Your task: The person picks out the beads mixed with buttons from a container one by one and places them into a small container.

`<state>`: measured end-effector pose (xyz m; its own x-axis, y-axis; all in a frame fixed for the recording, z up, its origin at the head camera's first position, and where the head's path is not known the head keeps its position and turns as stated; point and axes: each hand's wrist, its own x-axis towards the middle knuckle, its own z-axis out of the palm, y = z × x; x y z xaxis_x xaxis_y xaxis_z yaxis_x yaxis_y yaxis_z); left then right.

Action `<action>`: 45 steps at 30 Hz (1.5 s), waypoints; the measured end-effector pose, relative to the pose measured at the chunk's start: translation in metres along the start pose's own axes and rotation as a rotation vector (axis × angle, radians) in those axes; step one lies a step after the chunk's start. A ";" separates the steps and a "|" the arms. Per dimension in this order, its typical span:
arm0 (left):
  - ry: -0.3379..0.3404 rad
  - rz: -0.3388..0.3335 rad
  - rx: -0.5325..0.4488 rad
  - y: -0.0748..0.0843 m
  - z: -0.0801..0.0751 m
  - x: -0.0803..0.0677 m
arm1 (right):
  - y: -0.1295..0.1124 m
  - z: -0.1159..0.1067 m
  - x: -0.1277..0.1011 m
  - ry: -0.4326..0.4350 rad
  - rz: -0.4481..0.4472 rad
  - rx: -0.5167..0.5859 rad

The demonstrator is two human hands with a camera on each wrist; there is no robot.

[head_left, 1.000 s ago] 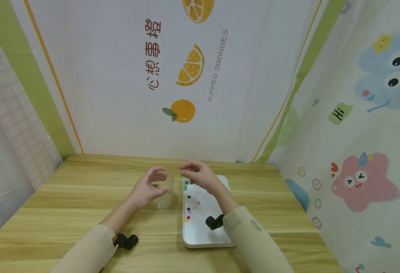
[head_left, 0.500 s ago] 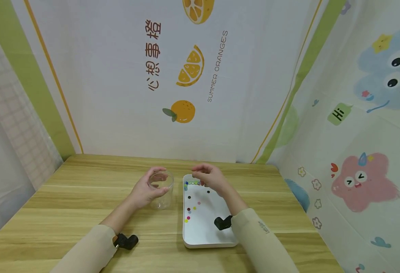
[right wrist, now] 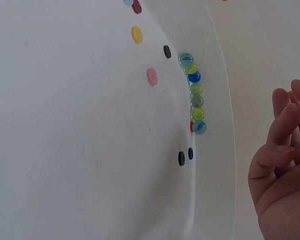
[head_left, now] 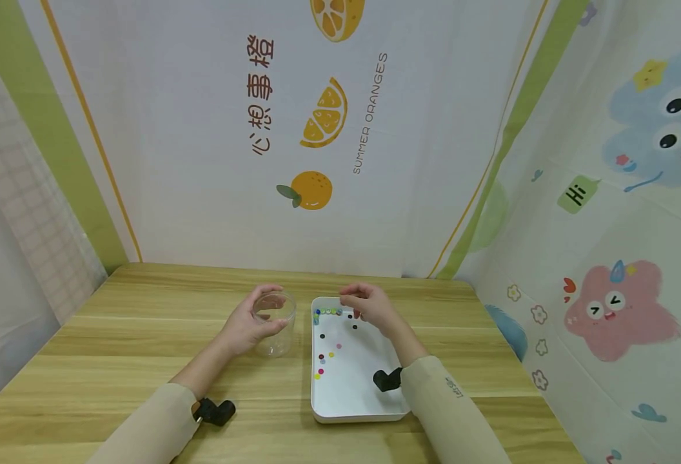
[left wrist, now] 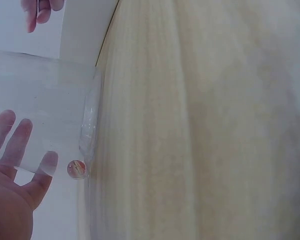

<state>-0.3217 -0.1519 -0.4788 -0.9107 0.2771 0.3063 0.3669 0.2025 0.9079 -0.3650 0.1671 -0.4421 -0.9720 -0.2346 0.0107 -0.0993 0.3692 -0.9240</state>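
My left hand [head_left: 255, 325] grips a clear plastic cup [head_left: 275, 341] round its upper part, the cup standing upright on the wooden table left of the tray. A red-and-clear marble [left wrist: 76, 169] shows low at the cup's base in the left wrist view. My right hand [head_left: 369, 306] hovers over the far edge of the white tray [head_left: 364, 406], its fingers loosely bent, and nothing shows between them. Just beside it, a row of green and blue marbles [right wrist: 197, 101] lies along the tray wall, with dark buttons [right wrist: 181, 158] close by.
Several more buttons lie in the tray, including a pink button [right wrist: 152, 76] and a yellow button [right wrist: 136, 34]. Wood-grain table [head_left: 172, 322] surrounds the tray and cup. A printed cloth [head_left: 230, 212] hangs behind the table. Black wrist cameras [head_left: 215, 411] sit on the sleeves.
My right hand has moved right, away from the cup and along the tray's far edge, uncovering the row of marbles and dark buttons. My left hand and the cup have stayed in place.
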 end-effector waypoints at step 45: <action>0.006 -0.009 -0.010 0.004 0.001 -0.001 | 0.004 0.017 0.017 -0.076 0.082 -0.718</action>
<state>-0.3188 -0.1505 -0.4760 -0.9152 0.2695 0.2998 0.3568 0.1956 0.9135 -0.3780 0.1490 -0.4520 -0.9675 -0.2329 -0.0988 -0.1670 0.8814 -0.4419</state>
